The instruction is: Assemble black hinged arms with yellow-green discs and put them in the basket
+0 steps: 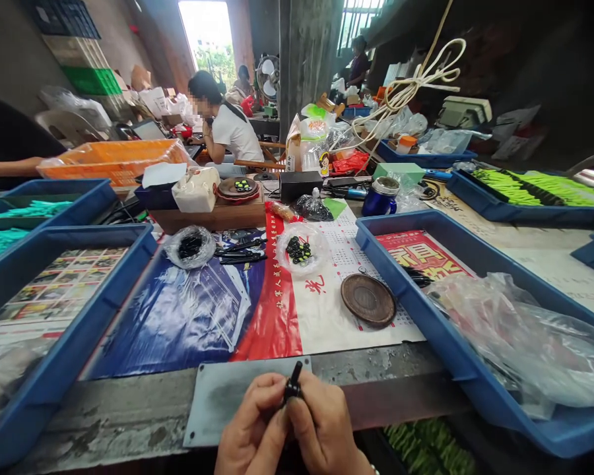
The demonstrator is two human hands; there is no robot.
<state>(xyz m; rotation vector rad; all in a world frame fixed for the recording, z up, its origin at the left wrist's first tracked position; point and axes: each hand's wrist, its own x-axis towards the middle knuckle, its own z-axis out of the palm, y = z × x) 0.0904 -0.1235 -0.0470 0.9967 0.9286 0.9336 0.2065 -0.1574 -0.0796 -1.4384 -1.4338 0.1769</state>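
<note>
At the table's front edge, my left hand (254,425) and my right hand (325,417) are together, fingertips pinched on one small black part (293,388). A short black stem points up from a rounder, shiny body. Its lower end is hidden by my fingers. Just behind the hands lies a grey metal plate (218,386). Farther back, a clear plastic bowl (321,254) holds small black pieces with yellow-green marks (298,251). To its left are a bag-lined container of black parts (191,247) and a bunch of thin black rods (242,251).
A round brown dish (367,299) lies on the calendar sheet. Blue trays stand left (86,323) and right (455,359), the right one holding plastic bags (529,336). Behind are a blue mug (377,201) and an orange crate (113,161). A person in white (232,135) sits beyond.
</note>
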